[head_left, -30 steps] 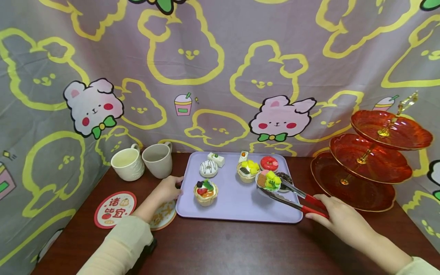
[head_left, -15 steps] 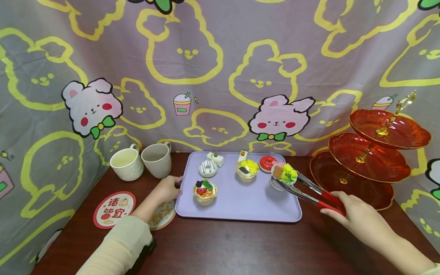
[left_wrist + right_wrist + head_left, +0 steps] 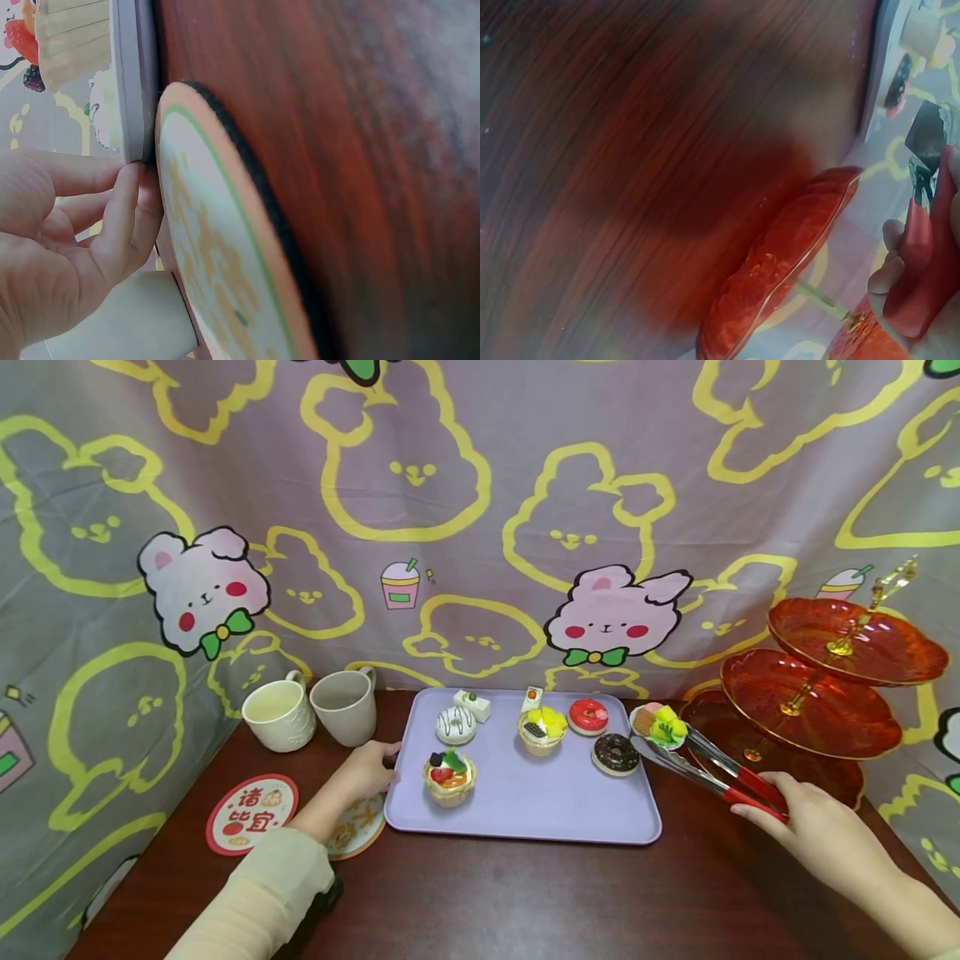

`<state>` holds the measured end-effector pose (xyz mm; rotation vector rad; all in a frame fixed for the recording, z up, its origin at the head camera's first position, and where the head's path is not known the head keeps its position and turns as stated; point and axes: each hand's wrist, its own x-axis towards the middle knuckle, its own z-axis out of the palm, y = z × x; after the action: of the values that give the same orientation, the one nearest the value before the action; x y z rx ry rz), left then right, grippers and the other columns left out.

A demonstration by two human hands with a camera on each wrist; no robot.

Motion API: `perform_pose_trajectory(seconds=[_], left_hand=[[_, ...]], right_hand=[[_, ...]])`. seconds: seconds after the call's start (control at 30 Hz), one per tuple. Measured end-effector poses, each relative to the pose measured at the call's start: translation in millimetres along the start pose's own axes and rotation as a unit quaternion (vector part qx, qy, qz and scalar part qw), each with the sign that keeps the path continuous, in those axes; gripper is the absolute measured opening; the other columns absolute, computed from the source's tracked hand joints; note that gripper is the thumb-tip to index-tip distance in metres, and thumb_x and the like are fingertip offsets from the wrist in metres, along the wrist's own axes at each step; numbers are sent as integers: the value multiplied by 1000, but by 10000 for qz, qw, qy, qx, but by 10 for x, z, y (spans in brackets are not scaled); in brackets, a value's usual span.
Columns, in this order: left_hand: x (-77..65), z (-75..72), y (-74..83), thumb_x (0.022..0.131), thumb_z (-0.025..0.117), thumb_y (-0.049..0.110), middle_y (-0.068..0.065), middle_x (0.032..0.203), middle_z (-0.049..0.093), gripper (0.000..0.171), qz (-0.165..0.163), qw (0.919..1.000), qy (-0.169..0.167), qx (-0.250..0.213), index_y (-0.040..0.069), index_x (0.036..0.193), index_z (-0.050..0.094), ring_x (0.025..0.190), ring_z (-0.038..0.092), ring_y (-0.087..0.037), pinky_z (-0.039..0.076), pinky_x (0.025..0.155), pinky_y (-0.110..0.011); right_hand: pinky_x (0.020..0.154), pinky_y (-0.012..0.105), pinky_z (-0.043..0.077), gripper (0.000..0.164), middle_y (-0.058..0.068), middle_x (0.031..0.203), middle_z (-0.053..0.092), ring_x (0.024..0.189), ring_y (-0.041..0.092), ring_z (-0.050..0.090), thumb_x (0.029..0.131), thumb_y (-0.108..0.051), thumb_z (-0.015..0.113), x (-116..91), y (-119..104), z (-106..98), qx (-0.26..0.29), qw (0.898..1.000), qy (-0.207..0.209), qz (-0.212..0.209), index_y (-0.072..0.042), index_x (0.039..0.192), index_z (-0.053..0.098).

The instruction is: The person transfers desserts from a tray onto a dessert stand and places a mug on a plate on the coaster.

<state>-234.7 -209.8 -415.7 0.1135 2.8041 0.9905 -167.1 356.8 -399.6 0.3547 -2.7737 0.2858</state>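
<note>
the little fruit cup (image 3: 660, 727) looks held up over the bench (image 3: 525, 893), between the right side of the purple tray (image 3: 517, 810) and the red stand (image 3: 832, 718). the right hand (image 3: 832, 835) is curled round the red handles of the tongs (image 3: 753, 783), and the tips of the tongs hug the cup. the left hand (image 3: 367, 772) pinches the left edge of the tray with its thumb and fingers. the cup looks like a toy, so i think it is light. its pale side looks smooth, so it could slip or turn if the squeeze is too weak, and a very hard squeeze might bend it. the best place to hold it seems to be on both sides, under the rim, away from the yellow and green bits on top, which may be soft. the cup's top faces up; i cannot tell just how much it tips. it is round, so no way across is longer. the tongs are long and look stiff: they run from the right hand to the left and away from the person, with the tips at the cup. the tray's long side goes left to right.
</note>
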Motion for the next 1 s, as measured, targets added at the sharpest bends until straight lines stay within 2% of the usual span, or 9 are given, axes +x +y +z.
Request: perform_pose_trajectory(seconds=[0.23, 0.37, 0.63, 0.8, 1.0], left_hand=[[18, 2, -17, 86, 66, -8, -32, 119, 65, 57, 17, 10000, 4, 18, -14, 141, 51, 67, 68, -21, 57, 62, -31], [26, 2, -21, 86, 66, -8, -31, 118, 65, 57, -16, 10000, -13, -10, -14, 141, 51, 67, 67, -20, 57, 62, -30], [23, -4, -10, 87, 66, -7, -29, 116, 66, 57, -45, 10000, -29, 19, -13, 142, 51, 66, 65, -19, 56, 61, -30], [5, 2, -8, 87, 66, -7, -26, 112, 67, 56, -33, 10000, -24, 4, -13, 141, 52, 65, 63, -18, 55, 61, -29], [2, -2, -3, 87, 66, -8, -26, 111, 68, 57, 9, 10000, -7, -21, -13, 141, 52, 64, 63, -17, 55, 60, -29]], right_hand=[[58, 54, 49, 70, 16, 78, 60, 69, 34, 58, 88, -47, 78, 13, 118, -12, -58, 9992, -179, 347, 14, 115, 57], [55, 50, 47, 73, 15, 75, 58, 65, 31, 56, 89, -48, 76, 10, 202, -17, -97, 9982, -222, 545, 17, 115, 55], [57, 55, 49, 86, 26, 77, 58, 65, 37, 57, 93, -57, 67, -3, 359, -24, -125, 9918, -642, 1095, 23, 116, 49], [58, 57, 49, 87, 32, 79, 58, 66, 41, 59, 94, -58, 65, -10, 432, -1, -150, 9902, -657, 1223, 25, 114, 48], [64, 62, 50, 88, 39, 84, 57, 74, 52, 61, 95, -59, 63, -11, 491, 17, -187, 9874, -729, 1394, 26, 110, 47]])
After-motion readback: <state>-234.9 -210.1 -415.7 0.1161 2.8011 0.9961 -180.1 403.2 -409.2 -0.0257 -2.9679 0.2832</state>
